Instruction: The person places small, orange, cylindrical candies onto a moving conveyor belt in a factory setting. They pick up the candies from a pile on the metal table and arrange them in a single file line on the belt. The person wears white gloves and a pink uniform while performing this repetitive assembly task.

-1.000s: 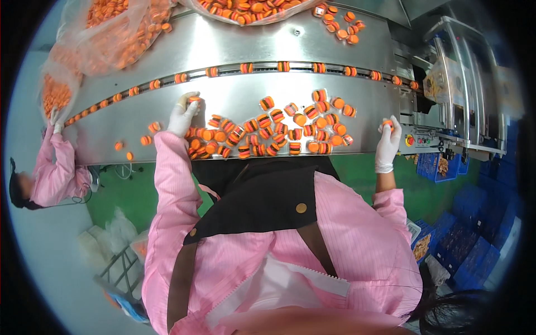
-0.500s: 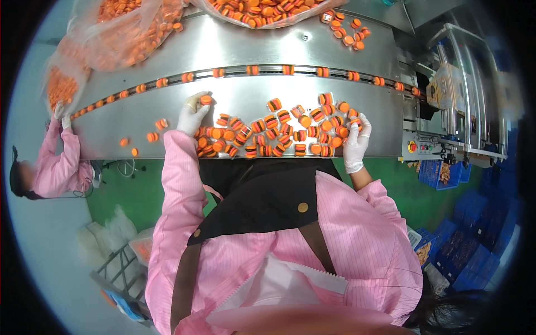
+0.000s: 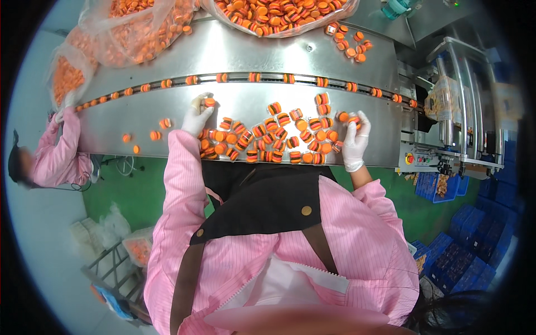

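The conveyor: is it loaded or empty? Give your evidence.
Loaded: the conveyor carries a row of orange pieces, spaced apart along its curved track.

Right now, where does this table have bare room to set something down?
Bare steel on the table lies between the track and the middle bag, right of the right hand toward the control panel, and left of the left hand, between the track and some loose pieces. It is crowded between the hands, with orange pieces bunched toward the near edge.
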A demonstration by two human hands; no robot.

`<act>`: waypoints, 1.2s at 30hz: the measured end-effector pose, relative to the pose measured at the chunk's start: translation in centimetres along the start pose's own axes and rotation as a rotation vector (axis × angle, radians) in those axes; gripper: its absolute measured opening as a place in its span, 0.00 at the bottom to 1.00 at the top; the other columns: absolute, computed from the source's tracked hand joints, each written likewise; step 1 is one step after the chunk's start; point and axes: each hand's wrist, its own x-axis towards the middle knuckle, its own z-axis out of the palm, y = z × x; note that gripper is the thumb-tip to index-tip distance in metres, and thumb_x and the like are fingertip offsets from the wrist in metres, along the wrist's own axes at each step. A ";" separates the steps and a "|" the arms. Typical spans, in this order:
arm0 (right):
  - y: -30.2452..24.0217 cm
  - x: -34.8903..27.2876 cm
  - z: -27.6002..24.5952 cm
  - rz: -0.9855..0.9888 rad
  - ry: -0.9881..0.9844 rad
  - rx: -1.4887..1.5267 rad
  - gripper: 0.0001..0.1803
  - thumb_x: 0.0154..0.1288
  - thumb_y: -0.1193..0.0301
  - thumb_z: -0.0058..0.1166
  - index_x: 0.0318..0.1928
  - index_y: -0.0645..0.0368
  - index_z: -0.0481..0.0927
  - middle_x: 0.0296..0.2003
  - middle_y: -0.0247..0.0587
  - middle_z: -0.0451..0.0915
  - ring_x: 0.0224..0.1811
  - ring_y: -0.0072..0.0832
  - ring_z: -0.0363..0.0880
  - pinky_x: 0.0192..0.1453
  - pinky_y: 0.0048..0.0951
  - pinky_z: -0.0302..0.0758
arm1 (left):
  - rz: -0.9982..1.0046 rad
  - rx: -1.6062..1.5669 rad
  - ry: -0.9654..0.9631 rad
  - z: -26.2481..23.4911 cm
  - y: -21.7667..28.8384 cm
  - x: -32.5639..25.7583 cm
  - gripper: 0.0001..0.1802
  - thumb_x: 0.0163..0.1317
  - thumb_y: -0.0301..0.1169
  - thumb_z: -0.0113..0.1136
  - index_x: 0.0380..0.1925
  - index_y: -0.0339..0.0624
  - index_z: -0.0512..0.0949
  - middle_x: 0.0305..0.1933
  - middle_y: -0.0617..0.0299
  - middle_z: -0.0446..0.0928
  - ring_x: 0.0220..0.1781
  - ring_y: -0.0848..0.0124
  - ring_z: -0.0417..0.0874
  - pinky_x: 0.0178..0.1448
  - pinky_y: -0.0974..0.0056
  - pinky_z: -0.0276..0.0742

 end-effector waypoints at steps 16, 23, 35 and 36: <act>-0.7 12.8 -1.4 -0.236 -0.122 -0.635 0.21 0.59 0.63 0.59 0.50 0.61 0.77 0.47 0.49 0.77 0.53 0.45 0.73 0.60 0.39 0.68 | -0.025 0.001 0.013 -0.3 -1.3 0.2 0.26 0.62 0.20 0.54 0.62 0.37 0.66 0.48 0.64 0.76 0.44 0.81 0.76 0.52 0.73 0.72; -0.8 23.4 6.1 -0.339 -0.097 -1.059 0.27 0.59 0.58 0.57 0.56 0.59 0.73 0.52 0.53 0.73 0.54 0.49 0.73 0.60 0.42 0.70 | -0.042 -0.059 0.022 -0.2 -1.1 0.4 0.24 0.63 0.21 0.56 0.60 0.37 0.69 0.47 0.64 0.77 0.43 0.81 0.76 0.51 0.74 0.73; -2.4 23.0 12.7 -0.851 -0.358 -0.803 0.16 0.58 0.70 0.52 0.48 0.53 0.78 0.46 0.41 0.78 0.47 0.40 0.76 0.52 0.40 0.72 | -0.114 -0.069 -0.031 -0.5 -0.8 0.1 0.19 0.65 0.21 0.55 0.56 0.35 0.70 0.55 0.60 0.75 0.56 0.74 0.76 0.62 0.70 0.69; -3.4 22.1 14.1 -0.892 -0.393 -0.757 0.16 0.59 0.72 0.51 0.49 0.54 0.78 0.48 0.41 0.78 0.47 0.40 0.76 0.52 0.39 0.74 | -0.116 -0.056 -0.023 -0.5 -0.8 0.0 0.19 0.65 0.21 0.55 0.56 0.35 0.70 0.54 0.60 0.75 0.55 0.74 0.76 0.61 0.70 0.69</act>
